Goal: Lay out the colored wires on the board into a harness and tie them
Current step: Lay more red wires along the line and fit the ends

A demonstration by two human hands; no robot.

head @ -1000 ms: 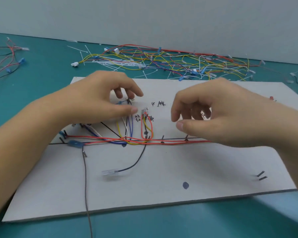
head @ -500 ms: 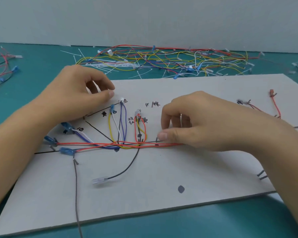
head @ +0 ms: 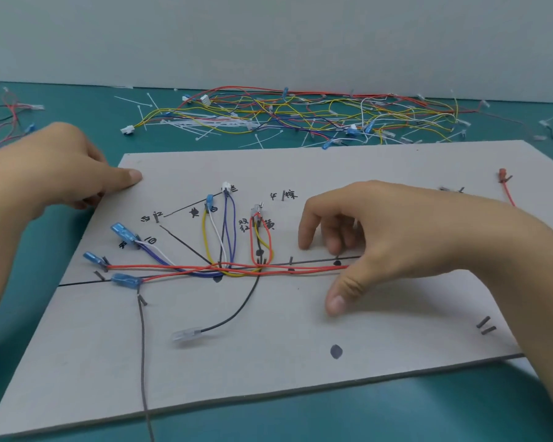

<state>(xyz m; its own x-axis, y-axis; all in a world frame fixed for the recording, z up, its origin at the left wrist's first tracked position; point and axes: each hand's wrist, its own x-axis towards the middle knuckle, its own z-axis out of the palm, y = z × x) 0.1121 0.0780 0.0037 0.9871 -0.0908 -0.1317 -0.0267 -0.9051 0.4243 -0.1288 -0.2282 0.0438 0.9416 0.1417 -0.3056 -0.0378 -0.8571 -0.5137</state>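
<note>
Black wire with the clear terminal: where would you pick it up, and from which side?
By the clear terminal at its free end, pinched from above on the near side. It lies flat on bare board, apart from everything else, while the black wire's far end meets the crowded red wires.

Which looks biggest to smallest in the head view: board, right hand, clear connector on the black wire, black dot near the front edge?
1. board
2. right hand (nearer the camera, which inflates it)
3. clear connector
4. black dot
Connector and dot lie at similar depth, so that order holds.
</note>
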